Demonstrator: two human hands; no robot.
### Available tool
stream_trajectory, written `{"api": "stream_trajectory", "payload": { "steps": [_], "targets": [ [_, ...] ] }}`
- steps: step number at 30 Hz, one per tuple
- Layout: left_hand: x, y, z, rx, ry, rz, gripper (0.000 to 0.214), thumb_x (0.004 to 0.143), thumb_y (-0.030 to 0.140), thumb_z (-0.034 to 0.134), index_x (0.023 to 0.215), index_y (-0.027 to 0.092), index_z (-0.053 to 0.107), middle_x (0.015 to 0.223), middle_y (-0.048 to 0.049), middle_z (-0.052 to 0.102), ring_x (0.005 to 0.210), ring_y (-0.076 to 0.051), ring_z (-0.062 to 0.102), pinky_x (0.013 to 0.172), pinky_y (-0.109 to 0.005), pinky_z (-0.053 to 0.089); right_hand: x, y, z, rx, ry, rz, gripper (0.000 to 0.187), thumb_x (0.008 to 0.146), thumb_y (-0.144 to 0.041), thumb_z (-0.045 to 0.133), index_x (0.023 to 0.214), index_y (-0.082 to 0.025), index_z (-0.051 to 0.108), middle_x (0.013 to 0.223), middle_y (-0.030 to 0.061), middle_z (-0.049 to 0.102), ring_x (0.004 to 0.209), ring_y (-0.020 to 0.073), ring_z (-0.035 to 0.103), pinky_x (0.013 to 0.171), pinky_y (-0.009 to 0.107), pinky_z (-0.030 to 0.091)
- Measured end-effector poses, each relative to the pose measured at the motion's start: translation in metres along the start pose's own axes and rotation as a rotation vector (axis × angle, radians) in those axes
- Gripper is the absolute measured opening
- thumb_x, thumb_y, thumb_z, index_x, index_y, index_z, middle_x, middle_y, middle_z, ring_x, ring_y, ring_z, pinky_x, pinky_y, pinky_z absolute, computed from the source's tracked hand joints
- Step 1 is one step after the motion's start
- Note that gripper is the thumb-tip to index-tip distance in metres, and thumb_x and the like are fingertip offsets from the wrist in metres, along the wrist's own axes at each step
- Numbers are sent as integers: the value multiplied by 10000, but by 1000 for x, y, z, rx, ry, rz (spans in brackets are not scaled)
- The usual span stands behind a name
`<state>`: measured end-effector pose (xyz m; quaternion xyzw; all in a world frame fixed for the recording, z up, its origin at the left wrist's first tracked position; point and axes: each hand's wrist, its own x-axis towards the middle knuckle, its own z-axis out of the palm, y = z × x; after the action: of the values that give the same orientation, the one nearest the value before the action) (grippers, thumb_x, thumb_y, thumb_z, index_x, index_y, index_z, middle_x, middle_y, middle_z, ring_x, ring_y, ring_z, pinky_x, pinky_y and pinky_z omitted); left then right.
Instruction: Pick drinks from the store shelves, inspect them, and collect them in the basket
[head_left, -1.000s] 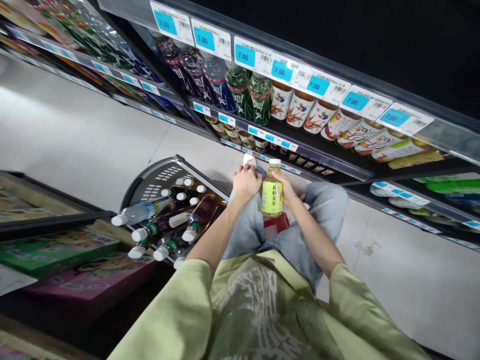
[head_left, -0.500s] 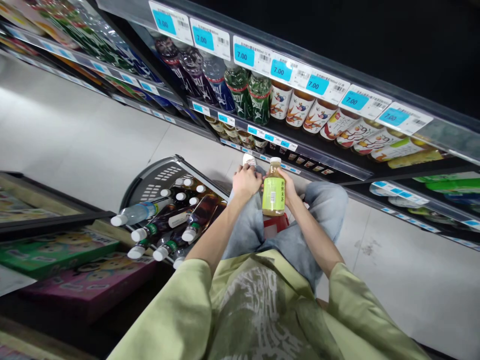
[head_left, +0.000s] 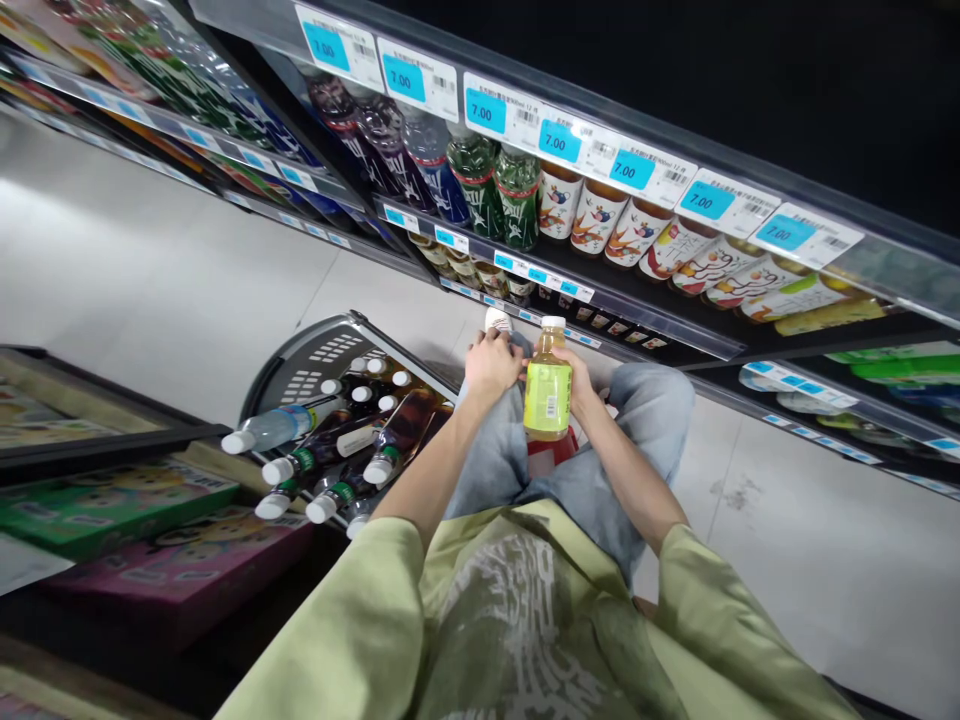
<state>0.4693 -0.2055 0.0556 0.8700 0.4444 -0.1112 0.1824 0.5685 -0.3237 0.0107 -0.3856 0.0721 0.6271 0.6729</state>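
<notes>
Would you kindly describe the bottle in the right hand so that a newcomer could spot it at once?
Find the grey shopping basket left of the blue jeans, then move right, past the left hand, to the right hand. The white-capped bottle it grips wears a yellow-green label, unlike the dark bottles in the basket.

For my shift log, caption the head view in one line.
Right hand holds a yellow-labelled bottle, left hand close beside it, loaded basket at left, stocked shelf ahead.

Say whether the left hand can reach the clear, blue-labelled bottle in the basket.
Probably yes: the bottle sticks out of the basket, uncovered, on the same side as the left hand.
</notes>
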Motion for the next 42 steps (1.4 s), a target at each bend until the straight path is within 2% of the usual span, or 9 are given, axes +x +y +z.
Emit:
{"api": "stream_trajectory", "payload": {
  "steps": [9,13,16,21,26,29,32,39,42],
  "targets": [
    [-6,4,13,-190,14,116,250,1069,297,496,1027,149,693,1268,-200,686,1270,-351,581,1038,-462,495,-13,-1,-5,-95,-128,-33,512,577,-579,808,940,-232,710,802,34,743,743,245,721,621,347,598],
    [-30,2,21,-330,114,190,288,1093,254,417,1018,182,685,1229,-141,716,1228,-260,610,1127,-397,475,-25,1,-7,-190,-122,-59,503,560,-621,751,898,-254,685,805,43,738,763,272,723,627,375,601],
    [-57,-9,22,-593,169,202,375,1103,283,339,1076,190,700,1194,-116,739,1194,-233,652,1151,-393,474,-31,3,-8,-245,-205,-44,483,561,-580,738,911,-250,687,795,48,737,748,281,732,647,403,615],
    [-91,-35,4,-940,18,242,501,1081,543,389,1322,197,658,972,-70,750,894,-226,700,908,-373,567,-33,7,-10,-454,-370,58,410,524,-450,784,856,-226,696,700,34,737,617,258,719,607,387,599],
    [-105,-42,-16,-755,-111,372,494,985,651,567,1211,222,658,827,-26,719,779,-210,674,755,-323,535,-35,5,-9,-640,-540,132,377,563,-344,868,899,-193,791,797,82,810,703,249,759,684,347,599],
    [-113,-40,-14,-595,-96,358,409,964,630,592,1050,233,640,808,-24,708,751,-213,671,724,-317,507,-36,4,-6,-743,-628,119,341,577,-315,923,873,-188,813,827,56,802,759,226,741,731,324,585],
    [-123,-34,-8,-522,-50,313,353,985,586,546,1040,248,631,803,-31,707,764,-237,688,732,-329,498,-34,5,-5,-827,-683,67,305,541,-281,975,758,-181,785,752,0,730,713,179,669,688,277,539],
    [-134,-10,-17,-396,-11,235,269,941,499,609,1041,257,671,692,-30,666,708,-271,693,721,-357,498,-36,-1,-10,-758,-639,-11,658,365,-101,1029,970,-198,788,950,6,775,858,197,735,776,292,598],
    [-131,-4,-34,-447,59,168,286,921,522,613,994,250,663,651,-9,624,676,-245,653,707,-349,488,-35,-13,-11,-577,-452,-103,583,505,-230,1025,1036,-197,785,972,57,792,861,222,770,749,311,622]
  ]
}}
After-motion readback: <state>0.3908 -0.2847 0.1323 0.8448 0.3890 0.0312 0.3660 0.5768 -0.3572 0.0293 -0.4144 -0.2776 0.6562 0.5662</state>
